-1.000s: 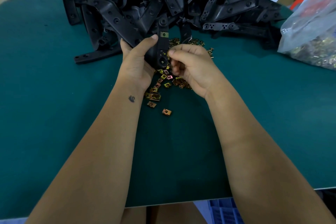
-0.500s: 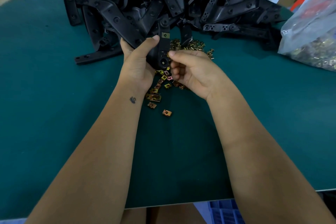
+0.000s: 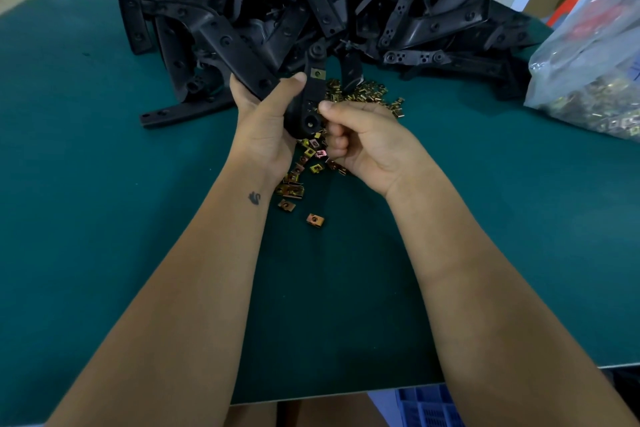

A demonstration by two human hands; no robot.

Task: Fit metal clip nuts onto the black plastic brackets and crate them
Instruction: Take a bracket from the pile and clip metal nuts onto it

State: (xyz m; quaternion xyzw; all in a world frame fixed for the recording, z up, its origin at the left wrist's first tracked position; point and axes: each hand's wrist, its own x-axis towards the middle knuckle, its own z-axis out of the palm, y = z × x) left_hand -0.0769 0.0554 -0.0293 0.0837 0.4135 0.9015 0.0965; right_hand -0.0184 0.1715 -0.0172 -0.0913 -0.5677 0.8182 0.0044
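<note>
Black plastic brackets (image 3: 311,0) heaped in a pile look matt and slightly grained. Loose metal clip nuts (image 3: 360,95) have a shiny brass-yellow plating, some tinted pink. The surface (image 3: 104,218) is a smooth, matt dark-green mat. A bag (image 3: 588,62) of clear, glossy, crinkled plastic film holds more plated nuts.

Upright black bracket (image 3: 309,104), one clip nut (image 3: 316,73) fitted

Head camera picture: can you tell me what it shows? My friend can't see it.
A person's left hand grips a black plastic bracket with one gold clip nut already on it, while the right hand touches the bracket's edge with curled fingers. Loose clip nuts lie on the green table, before a big bracket pile.
</note>
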